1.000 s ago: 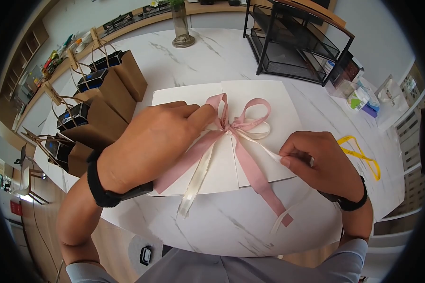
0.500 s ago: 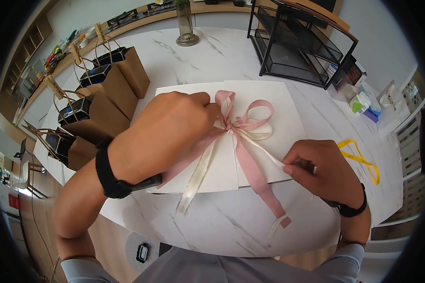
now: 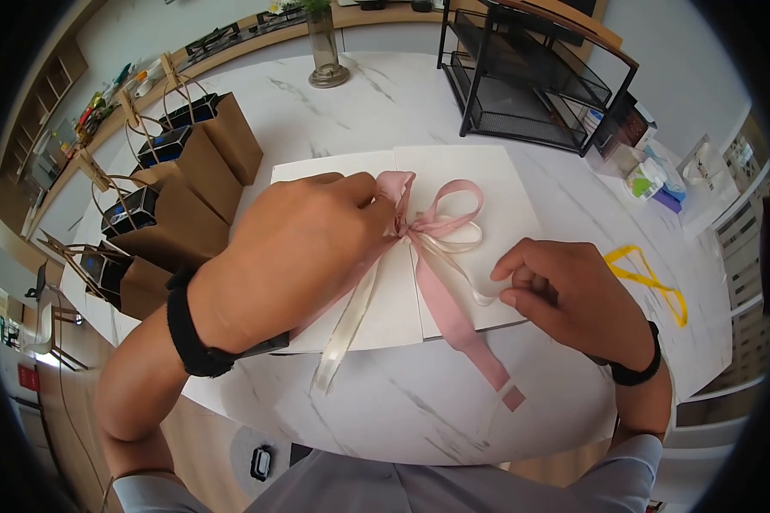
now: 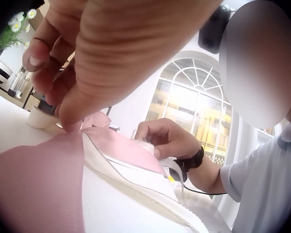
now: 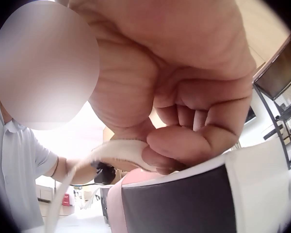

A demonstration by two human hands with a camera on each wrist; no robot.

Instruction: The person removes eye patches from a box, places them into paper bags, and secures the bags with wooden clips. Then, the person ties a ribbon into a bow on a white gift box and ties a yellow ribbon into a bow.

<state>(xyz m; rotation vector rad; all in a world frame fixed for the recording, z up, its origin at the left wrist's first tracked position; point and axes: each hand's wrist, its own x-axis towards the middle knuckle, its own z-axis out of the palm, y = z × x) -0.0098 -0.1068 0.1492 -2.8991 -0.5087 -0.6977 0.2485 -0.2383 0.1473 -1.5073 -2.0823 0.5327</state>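
A white box [image 3: 488, 171] lies on the marble table, with a pink bow [image 3: 458, 205] and thinner cream ribbon [image 3: 348, 329] tied across its middle. At the bow's left loop the left hand [image 3: 295, 239] pinches the pink ribbon close to the knot, hiding part of that loop. Right of the knot, the right hand [image 3: 582, 295] has thumb and forefinger curled at a slack cream tail; the right wrist view shows this cream tail [image 5: 121, 150] at its fingertips. One pink tail [image 3: 449, 312] hangs over the box's near edge.
Several brown paper bags [image 3: 175, 218] stand left of the box. Behind are a glass vase [image 3: 327, 51] and a black mesh rack [image 3: 530, 124]. A yellow strap [image 3: 646, 278] and small packages [image 3: 654, 184] lie on the right.
The cream tail at the right hand, taut before, now sags into a curve. The left loop has narrowed and bent over beside the left hand's fingers. The cream end near the pink tail's tip has slid away.
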